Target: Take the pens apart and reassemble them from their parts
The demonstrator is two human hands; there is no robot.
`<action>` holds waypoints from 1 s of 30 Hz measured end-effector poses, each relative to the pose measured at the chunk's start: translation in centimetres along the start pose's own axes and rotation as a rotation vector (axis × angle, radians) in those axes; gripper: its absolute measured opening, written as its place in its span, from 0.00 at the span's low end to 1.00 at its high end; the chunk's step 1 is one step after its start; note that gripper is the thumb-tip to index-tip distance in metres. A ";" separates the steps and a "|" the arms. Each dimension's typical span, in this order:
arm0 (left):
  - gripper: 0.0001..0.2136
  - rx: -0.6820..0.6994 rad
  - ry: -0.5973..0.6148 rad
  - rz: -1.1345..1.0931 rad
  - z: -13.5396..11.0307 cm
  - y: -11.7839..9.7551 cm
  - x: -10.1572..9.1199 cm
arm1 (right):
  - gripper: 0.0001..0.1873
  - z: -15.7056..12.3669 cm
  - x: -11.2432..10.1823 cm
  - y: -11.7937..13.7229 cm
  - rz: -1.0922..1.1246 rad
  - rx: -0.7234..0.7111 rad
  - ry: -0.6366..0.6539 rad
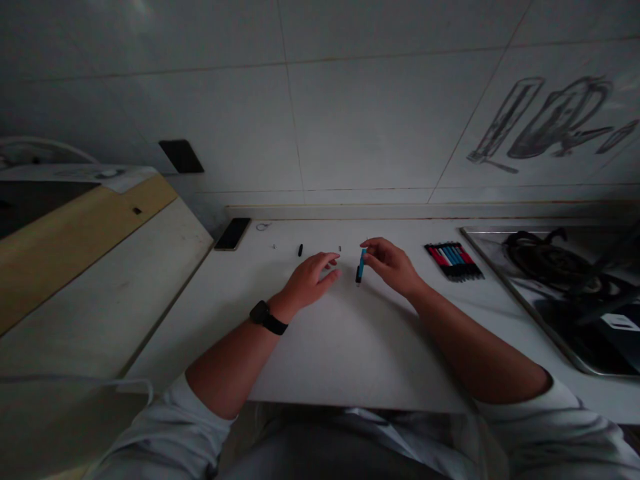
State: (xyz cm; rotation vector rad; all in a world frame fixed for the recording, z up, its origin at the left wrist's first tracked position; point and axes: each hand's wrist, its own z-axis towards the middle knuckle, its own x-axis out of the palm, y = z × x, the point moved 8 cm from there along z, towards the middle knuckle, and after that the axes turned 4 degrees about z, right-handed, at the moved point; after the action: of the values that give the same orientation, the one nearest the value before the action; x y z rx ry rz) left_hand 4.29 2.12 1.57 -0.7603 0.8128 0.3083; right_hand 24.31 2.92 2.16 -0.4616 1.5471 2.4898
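Observation:
My right hand [393,265] pinches a blue pen barrel with a black tip [361,265], held nearly upright with its tip down on the white counter [350,333]. My left hand [313,280] lies just left of it, fingers stretched forward and slightly apart, nothing visibly in them. A black watch is on my left wrist. A small black pen part [300,250] lies beyond my left hand, and tiny parts [340,249] lie near its fingertips.
A row of several red, blue and black pens [454,260] lies to the right. A gas hob [565,293] sits at the far right. A phone [233,233] and a small ring [263,227] lie near the tiled wall. A lower surface stands on the left.

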 end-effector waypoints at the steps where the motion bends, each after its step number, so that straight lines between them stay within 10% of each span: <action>1: 0.16 -0.010 -0.014 0.008 0.0 0.3 -0.1 | 0.16 0.0 0.2 -0.4 0.012 0.025 0.035; 9: 0.12 -0.064 -0.038 0.047 0.0 2.1 -0.1 | 0.07 -1.5 3.8 -1.4 -0.295 0.107 0.505; 17: 0.09 -0.064 -0.081 0.132 0.3 2.7 -1.8 | 0.08 -1.8 4.2 -1.6 -0.503 0.079 0.557; 24: 0.17 -0.418 -0.388 0.361 -1.2 10.8 -8.3 | 0.10 -1.7 3.9 -1.9 -0.525 0.073 0.535; 30: 0.22 -0.597 -0.345 0.508 -2.7 16.1 -8.5 | 0.13 -1.3 3.7 -0.9 -0.585 -0.008 0.458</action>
State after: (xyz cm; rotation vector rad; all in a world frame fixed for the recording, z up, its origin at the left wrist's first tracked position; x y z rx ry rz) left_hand -11.14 11.68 -1.16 -1.0083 0.5726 1.1424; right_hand 21.33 2.09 -0.43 -1.3406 1.2720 2.0134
